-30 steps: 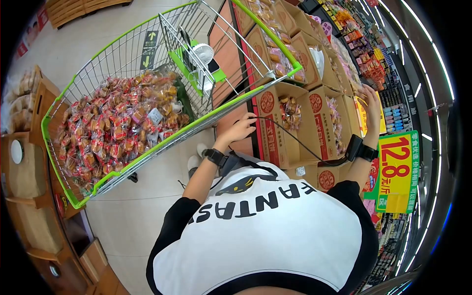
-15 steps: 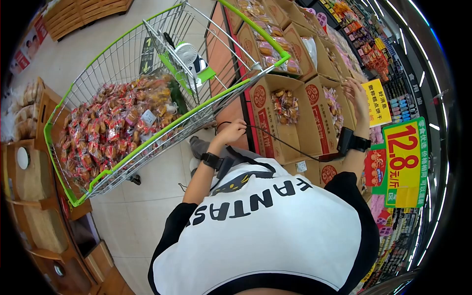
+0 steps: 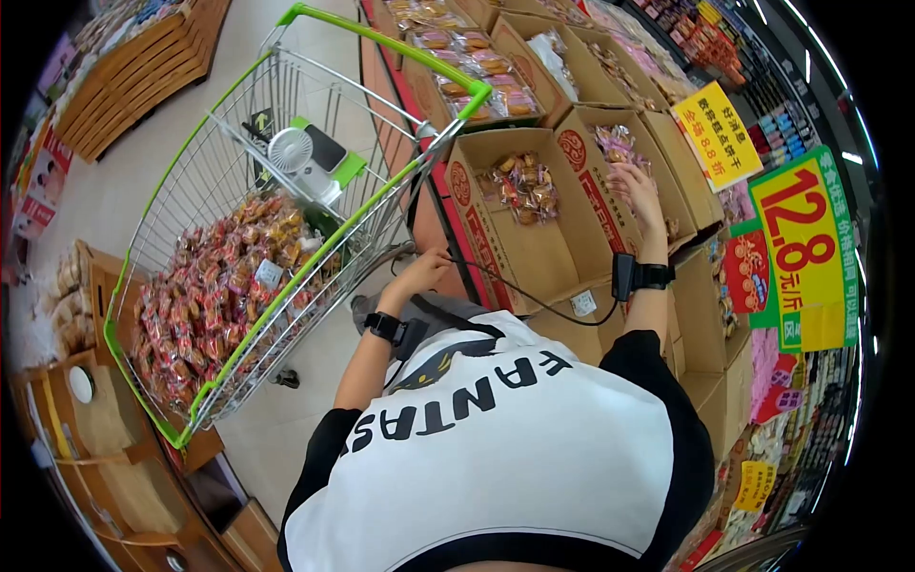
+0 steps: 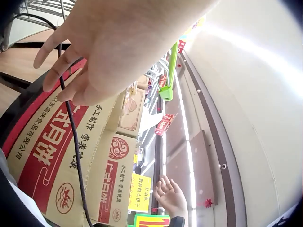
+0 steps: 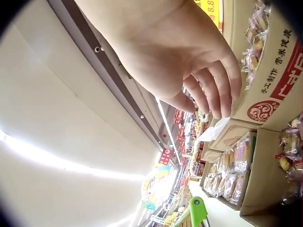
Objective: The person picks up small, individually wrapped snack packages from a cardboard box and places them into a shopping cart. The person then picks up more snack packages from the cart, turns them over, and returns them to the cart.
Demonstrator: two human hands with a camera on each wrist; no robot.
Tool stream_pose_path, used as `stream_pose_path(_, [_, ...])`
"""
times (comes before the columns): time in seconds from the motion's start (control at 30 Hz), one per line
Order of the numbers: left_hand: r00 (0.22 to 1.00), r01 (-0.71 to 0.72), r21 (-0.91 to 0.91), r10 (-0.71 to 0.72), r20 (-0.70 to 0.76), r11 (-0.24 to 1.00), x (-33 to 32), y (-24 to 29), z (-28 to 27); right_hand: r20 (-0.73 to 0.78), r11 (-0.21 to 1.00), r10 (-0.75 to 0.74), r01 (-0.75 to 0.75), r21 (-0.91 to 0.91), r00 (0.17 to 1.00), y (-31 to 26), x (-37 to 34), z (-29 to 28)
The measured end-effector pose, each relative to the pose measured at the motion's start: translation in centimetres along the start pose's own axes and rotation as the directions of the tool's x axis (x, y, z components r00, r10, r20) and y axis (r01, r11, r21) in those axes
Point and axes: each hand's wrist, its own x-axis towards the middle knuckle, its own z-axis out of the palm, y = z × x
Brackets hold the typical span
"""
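Note:
My left hand (image 3: 419, 275) hovers by the near edge of the boxed display, its fingers loosely bent and slightly spread. A thin black cable (image 4: 75, 137) passes by those fingers in the left wrist view and runs across to the right wrist. Over a carton of wrapped pastries (image 3: 620, 145) I hold out my right hand (image 3: 640, 195), relaxed. In the right wrist view nothing lies in its curved fingers (image 5: 221, 87). Beside that carton stands a cardboard box (image 3: 562, 276) with a small heap of packaged pastries (image 3: 526, 191) at its far end.
A green-rimmed shopping cart (image 3: 238, 86) stands to the left, loaded with red-wrapped snacks (image 3: 205, 305). Its seat holds a small white fan (image 3: 291, 151) and a phone (image 3: 327, 150). Price signs (image 3: 805, 250) rise at the right. Wooden shelves (image 3: 105, 448) line the left.
My right hand has come back from the far side toward the nearer cartons. The view has turned, so the cart sits further left and more of the right-hand cartons shows.

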Motion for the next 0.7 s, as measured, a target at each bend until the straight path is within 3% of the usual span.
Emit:
stream_pose_path(0.1, [0.998, -0.057, -0.040, 0.057, -0.001, 0.998, 0.8, -1.9, 0.7, 0.003, 0.999, 0.038, -0.038, 0.000, 0.999, 1.2, -0.5, 0.0])
stream_pose_path(0.43, [0.997, 0.009, -0.037, -0.006, 0.081, 0.999, 0.1, -4.2, 2.2, 0.030, 0.978, 0.207, -0.207, -0.006, 0.978, 5.0, 1.9, 2.7])
stream_pose_path(0.6, [0.974, 0.028, -0.231, 0.025, 0.226, 0.972, 0.1, -4.3, 1.3, 0.005, 0.957, 0.287, -0.286, -0.037, 0.958, 7.1, 4.0, 5.4])
stream_pose_path(0.7, [0.989, -0.011, -0.147, 0.032, 0.141, 0.989, 0.5, -3.4, 0.3, -0.005, 0.905, 0.406, -0.402, -0.141, 0.914, 9.4, 5.8, 6.5])
